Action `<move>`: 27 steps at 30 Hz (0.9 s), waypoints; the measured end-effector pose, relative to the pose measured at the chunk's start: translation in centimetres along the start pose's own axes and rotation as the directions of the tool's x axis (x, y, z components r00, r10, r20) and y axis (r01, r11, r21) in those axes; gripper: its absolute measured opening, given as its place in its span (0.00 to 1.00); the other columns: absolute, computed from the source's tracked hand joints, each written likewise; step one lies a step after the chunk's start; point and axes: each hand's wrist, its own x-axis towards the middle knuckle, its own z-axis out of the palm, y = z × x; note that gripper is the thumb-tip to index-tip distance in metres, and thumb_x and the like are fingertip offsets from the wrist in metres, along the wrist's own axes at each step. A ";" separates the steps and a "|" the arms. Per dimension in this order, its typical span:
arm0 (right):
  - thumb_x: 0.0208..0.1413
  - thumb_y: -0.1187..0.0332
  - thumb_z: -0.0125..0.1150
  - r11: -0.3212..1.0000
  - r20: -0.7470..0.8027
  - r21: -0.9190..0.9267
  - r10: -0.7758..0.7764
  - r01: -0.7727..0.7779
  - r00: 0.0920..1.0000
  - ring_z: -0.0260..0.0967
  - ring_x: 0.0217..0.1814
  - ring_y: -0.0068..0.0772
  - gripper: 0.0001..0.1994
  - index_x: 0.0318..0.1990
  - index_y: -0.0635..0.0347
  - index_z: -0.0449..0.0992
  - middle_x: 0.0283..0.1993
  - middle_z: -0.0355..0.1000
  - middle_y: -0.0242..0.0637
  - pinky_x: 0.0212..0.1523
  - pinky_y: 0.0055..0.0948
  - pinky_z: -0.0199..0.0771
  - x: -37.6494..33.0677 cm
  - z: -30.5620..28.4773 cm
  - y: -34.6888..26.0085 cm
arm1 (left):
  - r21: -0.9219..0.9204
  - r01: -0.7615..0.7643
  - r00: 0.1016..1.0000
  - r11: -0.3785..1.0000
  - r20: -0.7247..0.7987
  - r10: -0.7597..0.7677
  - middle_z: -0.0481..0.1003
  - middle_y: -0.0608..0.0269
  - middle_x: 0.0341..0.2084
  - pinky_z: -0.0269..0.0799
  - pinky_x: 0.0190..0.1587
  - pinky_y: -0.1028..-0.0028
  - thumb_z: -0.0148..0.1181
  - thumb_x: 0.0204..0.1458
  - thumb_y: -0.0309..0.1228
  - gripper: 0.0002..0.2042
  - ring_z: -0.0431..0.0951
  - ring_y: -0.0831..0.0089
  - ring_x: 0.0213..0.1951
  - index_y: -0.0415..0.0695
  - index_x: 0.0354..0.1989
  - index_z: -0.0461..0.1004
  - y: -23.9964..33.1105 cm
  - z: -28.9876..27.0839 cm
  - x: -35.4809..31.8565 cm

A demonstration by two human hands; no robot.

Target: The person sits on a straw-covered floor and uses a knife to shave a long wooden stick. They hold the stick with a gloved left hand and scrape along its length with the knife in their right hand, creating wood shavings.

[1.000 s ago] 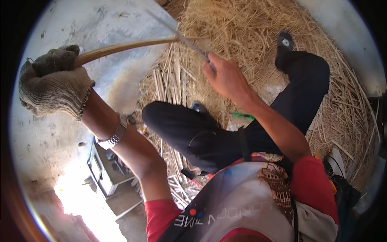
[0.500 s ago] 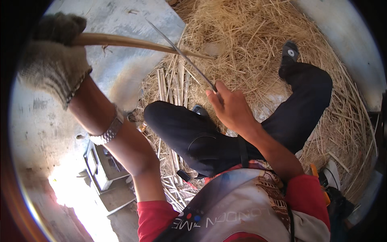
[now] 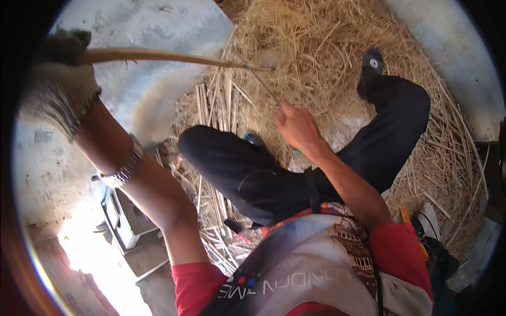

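Note:
My left hand (image 3: 60,92), in a knitted work glove, is closed around the thick end of a long, slightly bent strip of wood or bamboo (image 3: 158,55). The strip reaches across to the right and thins toward its tip. My bare right hand (image 3: 299,129) is closed on a long, narrow knife, whose handle is mostly hidden in the fingers. Its blade (image 3: 263,87) slants up and left to the strip near the thin end. Whether the two touch, I cannot tell.
Fine shavings (image 3: 316,52) heap up in front, around my dark-trousered legs (image 3: 232,163). Split strips (image 3: 205,105) lie beyond my left knee. Pale walls (image 3: 142,26) stand at left and right. A grey box-like object (image 3: 139,221) is at lower left.
The knife has come back so its blade no longer extends far beyond the strip, and it lies nearer the thin end. My left hand still grips the strip; the whole view has shifted slightly.

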 end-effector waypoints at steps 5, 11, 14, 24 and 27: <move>0.63 0.64 0.54 0.996 0.135 0.013 0.087 -0.089 0.987 0.67 0.17 0.50 0.12 0.39 0.68 0.70 0.15 0.66 0.45 0.20 0.42 0.63 0.1 -2.7 -1.6 | -0.437 0.277 0.945 0.855 0.283 -0.162 0.50 0.68 0.15 0.54 0.25 0.73 0.40 0.58 0.38 0.17 0.56 0.77 0.19 0.49 0.17 0.51 -3.0 -6.4 3.7; 0.64 0.64 0.55 0.977 -0.057 0.174 -0.112 0.120 0.992 0.62 0.13 0.37 0.12 0.36 0.66 0.68 0.13 0.63 0.41 0.19 0.37 0.59 -1.7 -2.3 -7.2 | -0.110 0.187 0.981 0.976 -0.025 -0.191 0.50 0.65 0.16 0.58 0.28 0.69 0.40 0.58 0.36 0.15 0.56 0.73 0.20 0.45 0.19 0.55 -1.3 -4.7 1.0; 0.63 0.63 0.53 0.996 0.059 0.065 -0.059 0.055 0.997 0.68 0.17 0.55 0.12 0.35 0.66 0.68 0.15 0.66 0.49 0.21 0.47 0.64 -0.2 -0.7 -5.5 | -0.288 0.159 0.971 0.944 -0.126 -0.202 0.48 0.65 0.16 0.59 0.31 0.68 0.40 0.57 0.37 0.16 0.54 0.71 0.20 0.44 0.18 0.53 0.3 -3.6 -0.5; 0.62 0.64 0.53 0.972 -0.076 -0.025 -0.236 0.235 0.969 0.66 0.17 0.54 0.12 0.33 0.66 0.69 0.16 0.67 0.47 0.21 0.45 0.63 -0.9 -0.7 -7.3 | -0.603 0.439 0.841 0.666 0.536 -0.069 0.46 0.68 0.15 0.52 0.29 0.74 0.41 0.56 0.42 0.20 0.51 0.73 0.20 0.49 0.15 0.48 -4.7 -9.8 4.2; 0.62 0.64 0.53 0.999 0.111 -0.017 0.047 -0.046 0.993 0.66 0.15 0.53 0.11 0.35 0.66 0.68 0.17 0.68 0.47 0.19 0.46 0.62 0.7 -2.2 -4.5 | -0.581 0.507 0.810 0.637 0.573 -0.121 0.48 0.69 0.09 0.45 0.21 0.75 0.42 0.58 0.43 0.23 0.47 0.77 0.14 0.52 0.11 0.49 -2.4 -9.3 2.5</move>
